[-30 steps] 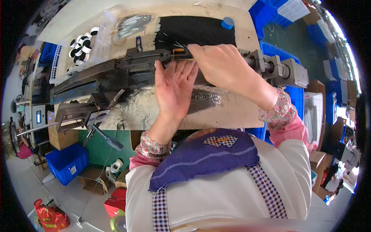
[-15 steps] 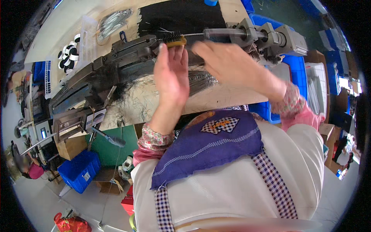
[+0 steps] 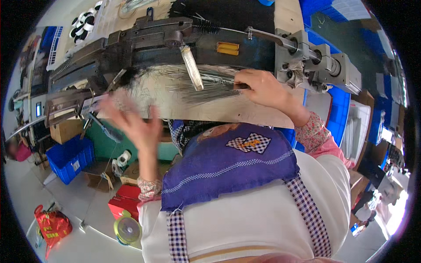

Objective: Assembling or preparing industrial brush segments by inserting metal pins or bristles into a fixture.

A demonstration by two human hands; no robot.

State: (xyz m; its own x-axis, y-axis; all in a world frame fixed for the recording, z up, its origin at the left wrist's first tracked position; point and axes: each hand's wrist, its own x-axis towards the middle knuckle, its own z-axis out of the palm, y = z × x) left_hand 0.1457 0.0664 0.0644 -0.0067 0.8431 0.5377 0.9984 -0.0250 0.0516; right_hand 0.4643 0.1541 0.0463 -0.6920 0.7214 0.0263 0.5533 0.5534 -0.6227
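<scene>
My right hand is closed around one end of a bundle of thin wires, shiny and fine as hair, which fans out leftward across the pale, scuffed table. A flat metal strip lies slantwise over the strands. My left hand is blurred, fingers spread wide and holding nothing, at the table's near edge. Behind the wires stands a dark, blocky steel machine with a bristly black twisted brush on a rod running to grey square bearing blocks.
</scene>
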